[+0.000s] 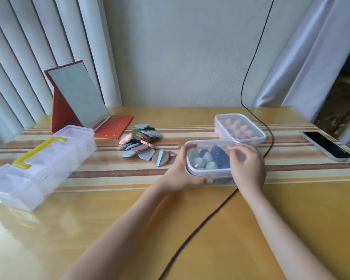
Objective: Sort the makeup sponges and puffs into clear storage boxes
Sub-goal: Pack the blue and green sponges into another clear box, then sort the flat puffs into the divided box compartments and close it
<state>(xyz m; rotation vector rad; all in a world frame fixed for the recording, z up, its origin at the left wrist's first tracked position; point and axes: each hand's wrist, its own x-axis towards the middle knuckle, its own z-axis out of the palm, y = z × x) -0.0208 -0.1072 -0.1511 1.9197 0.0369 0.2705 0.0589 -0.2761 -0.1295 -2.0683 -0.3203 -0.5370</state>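
Observation:
A clear lidded box [208,172] full of blue and green makeup sponges [210,158] sits on the table in front of me. My left hand [180,168] grips its left end, thumb under the near edge and fingers on the far corner. My right hand [248,166] lies over its right end with fingers curled on the lid. Behind it stands a second clear lidded box [240,128] holding pink sponges. A loose pile of flat puffs [141,143] in grey, blue, mauve and pink lies left of the boxes.
A long clear compartment box [49,164] with a yellow handle lies at the left. A red folding mirror [79,102] stands behind it. A phone [327,145] rests at the right edge. A dark cable [200,223] crosses the table beneath my right arm.

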